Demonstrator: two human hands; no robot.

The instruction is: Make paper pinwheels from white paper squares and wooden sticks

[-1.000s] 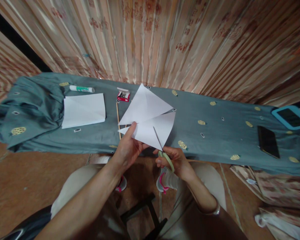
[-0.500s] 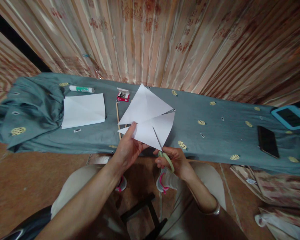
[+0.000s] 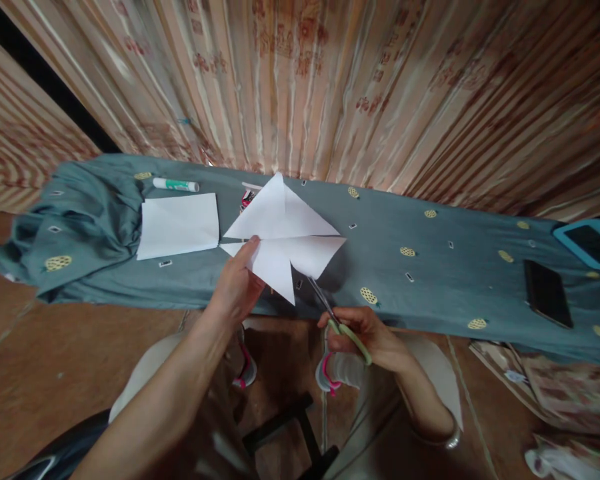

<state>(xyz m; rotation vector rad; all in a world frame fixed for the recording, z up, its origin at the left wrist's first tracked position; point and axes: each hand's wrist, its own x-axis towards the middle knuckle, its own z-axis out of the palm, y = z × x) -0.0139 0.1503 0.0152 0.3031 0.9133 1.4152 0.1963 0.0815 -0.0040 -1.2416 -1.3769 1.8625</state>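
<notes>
Paper (image 3: 286, 223), slit from its edges, was pinched by the left hand (image 3: 237, 283) over the bench (image 3: 460, 283) while green-handled scissors (image 3: 325, 301) were gripped by the right hand (image 3: 373, 339) nearby.

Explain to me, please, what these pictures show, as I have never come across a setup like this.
There is no machine here: a person works with two bare hands, and every picture comes from one camera worn on their head, looking forward and down. The left hand holds a slit white sheet. The right hand holds green-handled scissors, their tips by the sheet's near edge; whether they touch it is hard to tell. On the patterned cloth lie more white paper, a white-and-green tube, a red box partly hidden by the sheet, a dark phone-like object and a blue-framed device.
</notes>
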